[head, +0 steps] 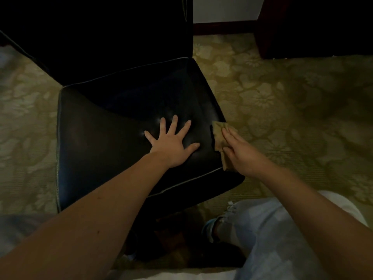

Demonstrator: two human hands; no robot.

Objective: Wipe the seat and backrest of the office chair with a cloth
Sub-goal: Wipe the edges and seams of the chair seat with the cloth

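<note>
Left hand (171, 144) planted flat on the seat (101, 138), palm down, fingers spread wide and straight, gripping nothing. Right hand (242, 154) just beside it at the seat's right edge, fingers (232, 136) laid out pretty straight on top of a tan cloth (219, 134) and pressing it against the leather. Thumb (226, 151) lying along the cloth's near side; hard to say if pinching the fabric or just resting there. Cloth bunched under the fingers, one corner poking out past the fingertips, another flap hanging down over the side of the cushion near the front right corner.

Closest to the camera: bare forearms (101, 209) coming in from the bottom, plus a knee in light blue jeans (272, 239) on the right with a frayed hem (230, 207). Super dark down under the seat, nothing readable there.

Then the seat proper: black, shiny, leather-looking, pale piping (181, 182) running round the edge, a few soft glare spots right around the left fingers. Behind that, the backrest (121, 37), basically a black slab in this light.

All around, olive-gold carpet (282, 108) with a flower pattern. Furthest back, a strip of pale wall (226, 9) over a reddish baseboard (224, 27), and some dark wooden furniture (302, 27) off to the right.
</note>
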